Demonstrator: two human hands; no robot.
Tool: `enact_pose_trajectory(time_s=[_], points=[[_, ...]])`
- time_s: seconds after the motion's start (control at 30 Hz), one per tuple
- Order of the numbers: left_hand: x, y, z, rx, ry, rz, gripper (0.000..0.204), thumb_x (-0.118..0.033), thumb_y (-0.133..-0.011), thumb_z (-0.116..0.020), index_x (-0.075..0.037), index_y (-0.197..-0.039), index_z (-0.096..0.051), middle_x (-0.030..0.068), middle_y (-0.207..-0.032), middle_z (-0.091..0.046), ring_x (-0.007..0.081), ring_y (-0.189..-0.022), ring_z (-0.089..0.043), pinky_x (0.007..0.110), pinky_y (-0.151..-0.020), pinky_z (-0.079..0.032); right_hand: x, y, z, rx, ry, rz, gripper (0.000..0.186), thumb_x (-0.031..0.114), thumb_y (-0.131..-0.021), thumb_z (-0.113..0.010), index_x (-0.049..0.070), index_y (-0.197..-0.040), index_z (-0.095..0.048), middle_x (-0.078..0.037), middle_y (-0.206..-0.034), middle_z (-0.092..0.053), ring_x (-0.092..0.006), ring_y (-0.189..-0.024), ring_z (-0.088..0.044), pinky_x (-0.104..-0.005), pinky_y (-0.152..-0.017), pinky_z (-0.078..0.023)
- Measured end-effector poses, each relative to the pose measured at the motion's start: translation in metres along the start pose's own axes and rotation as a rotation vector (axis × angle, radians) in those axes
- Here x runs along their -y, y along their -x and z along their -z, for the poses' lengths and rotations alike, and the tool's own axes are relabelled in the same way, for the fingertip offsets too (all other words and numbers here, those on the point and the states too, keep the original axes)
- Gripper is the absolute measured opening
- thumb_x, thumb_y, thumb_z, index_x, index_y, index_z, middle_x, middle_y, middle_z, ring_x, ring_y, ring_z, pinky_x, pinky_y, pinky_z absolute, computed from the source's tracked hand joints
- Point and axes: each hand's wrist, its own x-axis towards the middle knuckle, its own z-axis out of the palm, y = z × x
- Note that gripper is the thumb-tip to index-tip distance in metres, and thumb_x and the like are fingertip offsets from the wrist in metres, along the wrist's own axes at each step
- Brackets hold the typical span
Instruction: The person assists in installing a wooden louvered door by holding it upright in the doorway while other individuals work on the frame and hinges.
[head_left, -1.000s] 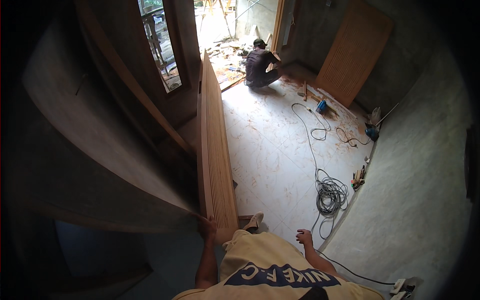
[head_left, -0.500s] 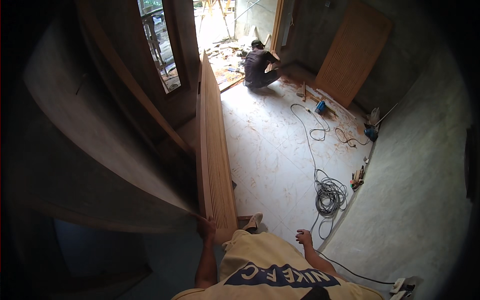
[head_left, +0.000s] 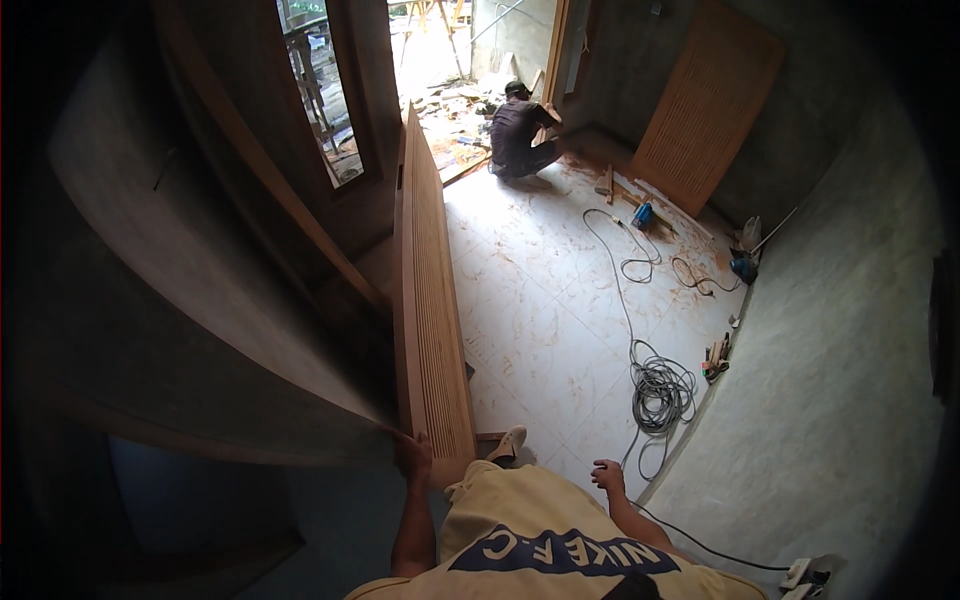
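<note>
A long wooden door (head_left: 433, 330) with a grooved face stands on its edge along the left side, reaching from near me toward the bright doorway. At its near end my left hand (head_left: 413, 458) grips the edge, the thumb on the wood; the other fingers are partly hidden in shadow beside the wall corner. My right hand (head_left: 607, 475) hangs in the air over the tiled floor with loosely bent fingers apart and nothing in them. The coiled grey cable (head_left: 660, 395) lies on the floor beyond it.
A co-worker (head_left: 520, 135) squats by the doorway among wood scraps. A second wooden door (head_left: 708, 105) leans on the far right wall. On the dusty white tiles (head_left: 540, 330) lie a blue power tool (head_left: 642, 215) and trailing cord. A power strip (head_left: 797, 573) sits at lower right.
The co-worker by the doorway has shifted slightly. My hands and the wooden door stay where they were.
</note>
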Motion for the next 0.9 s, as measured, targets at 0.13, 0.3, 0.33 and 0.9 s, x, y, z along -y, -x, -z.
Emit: enact_pose_trajectory(time_s=[0.13, 0.3, 0.33, 0.9], points=[[0.018, -0.009, -0.021, -0.072, -0.002, -0.041, 0.09, -0.032, -0.082, -0.062, 0.01, -0.142, -0.011, 0.0284, -0.105, -0.061, 0.0409, -0.093, -0.063, 0.045, -0.081, -0.051, 0.0, 0.0, -0.001, 0.004, -0.002, -0.004, 0.039, 0.004, -0.075, -0.061, 0.002, -0.114, -0.062, -0.012, -0.083, -0.069, -0.0181, -0.061, -0.066, -0.0304, -0.049, -0.051], [0.01, -0.003, -0.012, -0.082, 0.024, -0.056, 0.091, -0.032, -0.083, -0.062, 0.01, -0.143, -0.008, 0.0274, -0.106, -0.061, 0.0401, -0.093, -0.063, 0.045, -0.081, -0.051, -0.005, -0.004, 0.001, 0.003, 0.012, -0.017, 0.039, 0.004, -0.075, -0.061, 0.002, -0.114, -0.062, -0.012, -0.083, -0.068, -0.0182, -0.061, -0.066, -0.0308, -0.048, -0.051], [0.011, -0.004, -0.014, -0.101, 0.008, -0.057, 0.092, -0.031, -0.083, -0.063, 0.01, -0.143, -0.007, 0.0264, -0.106, -0.061, 0.039, -0.093, -0.064, 0.044, -0.081, -0.052, -0.005, -0.005, 0.001, 0.006, 0.015, -0.017, 0.04, 0.004, -0.074, -0.061, 0.002, -0.114, -0.062, -0.012, -0.083, -0.068, -0.0182, -0.061, -0.066, -0.0309, -0.048, -0.051], [0.01, -0.005, -0.016, -0.06, 0.002, -0.025, 0.093, -0.032, -0.083, -0.065, 0.009, -0.143, -0.005, 0.0263, -0.114, -0.059, 0.0383, -0.095, -0.063, 0.044, -0.083, -0.051, 0.0, -0.01, 0.005, 0.02, 0.022, -0.009, 0.041, 0.004, -0.073, -0.062, 0.002, -0.114, -0.061, -0.012, -0.082, -0.068, -0.0187, -0.061, -0.067, -0.0308, -0.048, -0.051]])
